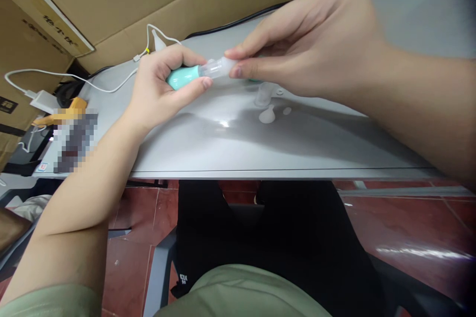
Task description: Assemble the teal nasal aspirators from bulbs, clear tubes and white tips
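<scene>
The left hand (156, 81) grips the teal body (184, 77) of a small device, thumb and forefinger lying along its sides, while the right hand (316, 34) pinches a whitish end piece (227, 66) at the tip of the clear neck (213, 68). The device is held above the table (208, 153), tilted slightly, near the cardboard (148, 0). To handle this joint well, I would keep the left hand as the fixed one, hold both parts on one straight line, and press or turn gently with the right fingertips (whether the piece is going on or coming off cannot be told here). Squeezing the clear neck hard seems unwise, since it may flex. The clear cup (263, 95), white teardrop-shaped piece (267, 116) and small pale disc (287, 111) sit below the right hand, so a low wrist could sweep them. As for writing, dark characters mark the cardboard at left, too slanted to read surely; white lettering on the black trousers (297, 237) is too small, and no brand shows on the device.
</scene>
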Demonstrator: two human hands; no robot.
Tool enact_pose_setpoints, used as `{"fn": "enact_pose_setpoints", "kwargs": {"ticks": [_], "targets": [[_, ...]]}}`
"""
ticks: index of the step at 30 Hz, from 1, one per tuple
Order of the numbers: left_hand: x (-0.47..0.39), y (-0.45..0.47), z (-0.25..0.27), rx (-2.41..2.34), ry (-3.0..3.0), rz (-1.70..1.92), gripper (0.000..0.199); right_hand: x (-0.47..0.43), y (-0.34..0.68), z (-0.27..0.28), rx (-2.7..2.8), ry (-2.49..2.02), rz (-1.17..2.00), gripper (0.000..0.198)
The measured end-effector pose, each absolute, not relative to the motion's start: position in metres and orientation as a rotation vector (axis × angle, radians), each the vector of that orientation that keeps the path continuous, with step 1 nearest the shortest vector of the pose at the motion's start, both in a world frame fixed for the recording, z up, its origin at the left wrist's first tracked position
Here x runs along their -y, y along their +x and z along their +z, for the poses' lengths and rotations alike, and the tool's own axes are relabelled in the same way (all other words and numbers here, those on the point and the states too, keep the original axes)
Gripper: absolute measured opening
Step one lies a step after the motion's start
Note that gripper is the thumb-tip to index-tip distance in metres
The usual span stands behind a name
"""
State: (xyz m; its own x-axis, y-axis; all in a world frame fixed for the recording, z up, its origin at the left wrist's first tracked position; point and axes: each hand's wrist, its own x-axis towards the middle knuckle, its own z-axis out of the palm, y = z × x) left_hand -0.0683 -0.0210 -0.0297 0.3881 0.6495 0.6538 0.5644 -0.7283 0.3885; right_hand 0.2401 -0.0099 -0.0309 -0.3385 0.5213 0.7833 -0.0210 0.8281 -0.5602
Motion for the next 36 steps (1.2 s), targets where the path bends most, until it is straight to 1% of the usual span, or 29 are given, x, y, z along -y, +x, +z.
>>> {"fn": "enact_pose_setpoints", "kwargs": {"ticks": [7,13,16,20,22,25,29,34,36], "targets": [[0.019,-0.064,-0.033,-1.160,2.508,1.269,0.081,0.009,0.242,-0.027,1.850,-0.385,0.581,0.013],[0.020,-0.063,-0.035,-1.151,2.526,1.331,0.078,0.005,0.239,-0.029,1.860,-0.342,0.595,0.010],[0.018,-0.068,-0.032,-1.115,2.532,1.267,0.080,0.002,0.236,-0.031,1.864,-0.330,0.585,0.014],[0.015,-0.073,-0.025,-1.117,2.511,1.189,0.081,0.002,0.229,-0.030,1.877,-0.354,0.558,0.025],[0.015,-0.074,-0.023,-1.138,2.523,1.211,0.079,0.005,0.228,-0.026,1.852,-0.346,0.549,0.025],[0.014,-0.073,-0.023,-1.167,2.569,1.293,0.072,0.012,0.231,-0.019,1.816,-0.327,0.529,0.018],[0.013,-0.070,-0.026,-1.080,2.639,1.380,0.061,0.015,0.234,-0.014,1.763,-0.302,0.539,0.012],[0.014,-0.061,-0.026,-1.114,2.731,1.333,0.042,0.017,0.232,-0.011,1.751,-0.316,0.534,0.015],[0.014,-0.057,-0.027,-1.038,2.763,1.319,0.042,0.018,0.232,-0.010,1.745,-0.337,0.550,0.021]]}}
